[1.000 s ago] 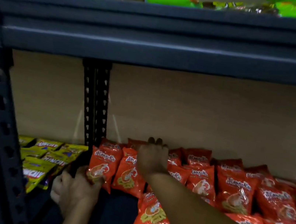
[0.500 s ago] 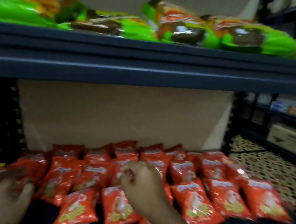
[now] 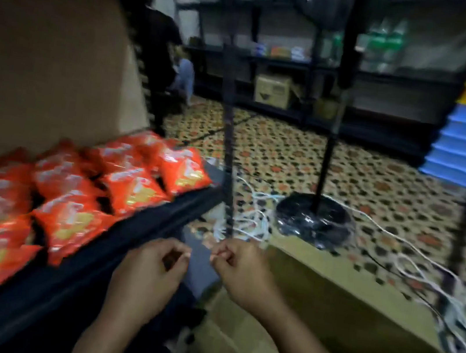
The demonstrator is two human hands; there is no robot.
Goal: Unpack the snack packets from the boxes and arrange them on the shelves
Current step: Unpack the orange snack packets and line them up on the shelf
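Several red snack packets (image 3: 132,188) lie in rows on the dark shelf (image 3: 136,237) at the left. My left hand (image 3: 149,273) and my right hand (image 3: 241,272) hover side by side off the shelf's front edge, above the near corner of an open cardboard box (image 3: 338,330). Both hands have loosely curled fingers and hold nothing. The box's inside is dim and its contents do not show.
A shelf post (image 3: 228,157) stands just beyond my hands. A black stand base (image 3: 313,219) and tangled white cords (image 3: 252,219) lie on the patterned floor. Further shelves with a carton (image 3: 273,89) line the back. A person (image 3: 160,52) crouches behind the shelf.
My view swung right, from the shelf toward the floor and the box. Both hands left the red packets and came off the shelf, now empty over the box.
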